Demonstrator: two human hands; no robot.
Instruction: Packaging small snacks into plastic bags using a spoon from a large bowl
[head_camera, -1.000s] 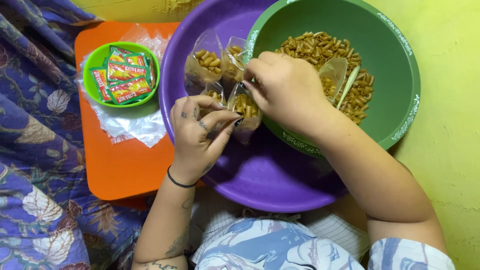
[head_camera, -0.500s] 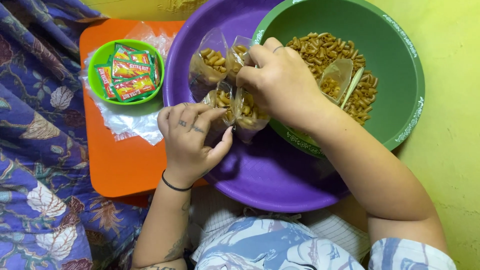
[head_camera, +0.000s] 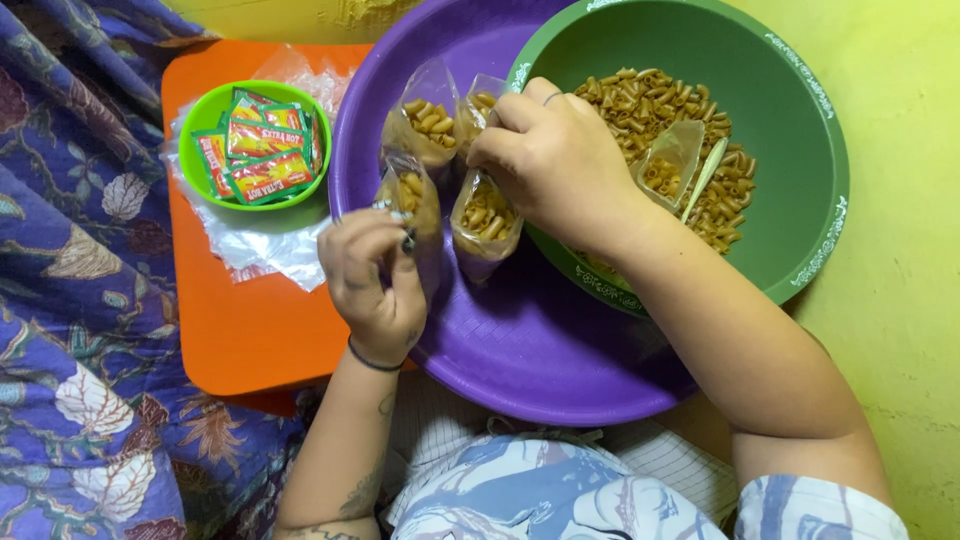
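Over the purple basin (head_camera: 520, 340), the left hand (head_camera: 375, 275) pinches one small clear bag of macaroni (head_camera: 412, 195) while the right hand (head_camera: 550, 160) grips another macaroni bag (head_camera: 483, 220) just right of it.

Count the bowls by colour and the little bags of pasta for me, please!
Purple bowl: 1
Big green bowl: 1
Small light-green bowl: 1
Pasta bags in the purple bowl: 4
Pasta bag in the big green bowl: 1
Total: 3 bowls and 5 bags, 8 things.
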